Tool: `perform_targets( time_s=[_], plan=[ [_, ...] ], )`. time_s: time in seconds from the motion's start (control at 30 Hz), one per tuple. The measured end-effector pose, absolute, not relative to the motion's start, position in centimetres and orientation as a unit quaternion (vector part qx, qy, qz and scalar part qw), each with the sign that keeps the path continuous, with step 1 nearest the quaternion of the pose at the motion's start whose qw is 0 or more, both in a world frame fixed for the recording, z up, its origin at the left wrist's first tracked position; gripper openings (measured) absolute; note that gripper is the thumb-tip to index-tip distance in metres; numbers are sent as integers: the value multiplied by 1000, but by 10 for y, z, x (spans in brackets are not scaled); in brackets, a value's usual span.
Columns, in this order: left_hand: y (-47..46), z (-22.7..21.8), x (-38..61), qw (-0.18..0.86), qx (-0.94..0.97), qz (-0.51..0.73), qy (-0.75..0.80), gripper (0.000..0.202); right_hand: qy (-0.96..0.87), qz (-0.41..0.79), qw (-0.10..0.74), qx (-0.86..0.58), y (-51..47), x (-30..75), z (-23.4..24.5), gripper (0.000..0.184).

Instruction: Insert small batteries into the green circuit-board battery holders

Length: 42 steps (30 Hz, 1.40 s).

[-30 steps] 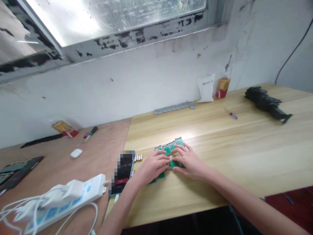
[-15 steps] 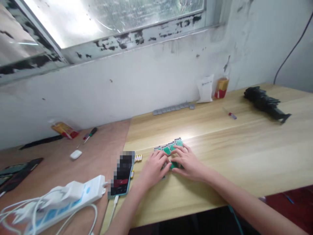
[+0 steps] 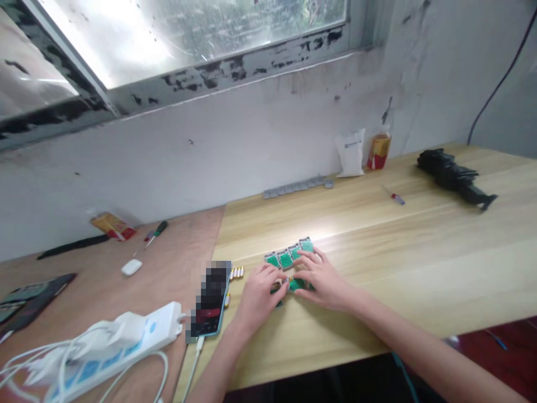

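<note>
Both hands meet over small green circuit boards in the middle of the wooden table. My left hand (image 3: 262, 288) is closed in a pinch on a small gold-and-silver cylinder (image 3: 288, 279) at the edge of a green circuit board (image 3: 297, 284). My right hand (image 3: 323, 281) curls over that board, thumb on the near side and fingers on the far side, gripping it. More boards lie partly hidden beneath the hands. Just beyond the fingertips, several green boards (image 3: 286, 259) stand in a slanting row.
Left of the hands are a phone (image 3: 215, 302), several small gold-and-silver cylinders (image 3: 237, 272) and a white power strip (image 3: 161, 327) with cables. Grey square pieces (image 3: 293, 187) line the wall. A screwdriver (image 3: 397, 198) and a black bundle (image 3: 453, 176) lie at right.
My left fingers have drawn back slightly and closed, uncovering more of the far row and the small cylinder. My right hand stays almost in place over the board.
</note>
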<state>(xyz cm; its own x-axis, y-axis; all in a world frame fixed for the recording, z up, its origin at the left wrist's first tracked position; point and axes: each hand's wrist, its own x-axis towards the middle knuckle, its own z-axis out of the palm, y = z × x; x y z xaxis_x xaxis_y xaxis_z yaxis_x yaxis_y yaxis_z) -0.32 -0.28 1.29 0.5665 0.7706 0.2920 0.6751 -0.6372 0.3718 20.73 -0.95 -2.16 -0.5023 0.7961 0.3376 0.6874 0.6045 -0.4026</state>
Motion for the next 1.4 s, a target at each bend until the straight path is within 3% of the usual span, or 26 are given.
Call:
perform_targets(
  time_s=[0.37, 0.63, 1.2, 1.4],
  plan=[
    [-7, 8, -6, 103, 887, 210, 397, 9, -852, 25, 237, -467, -21, 197, -20, 49],
    [-3, 16, -12, 132, 921, 163, 327, 13, -856, 25, 242, -456, -26, 199, -20, 34],
    [13, 15, -21, 53, 932, 152, 324, 11, -855, 63, 258, -445, -22, 203, -22, 31],
    [20, 10, -17, 86, 921, 134, 355, 5, -855, 70, 262, -442, -20, 206, -21, 30]
  ],
)
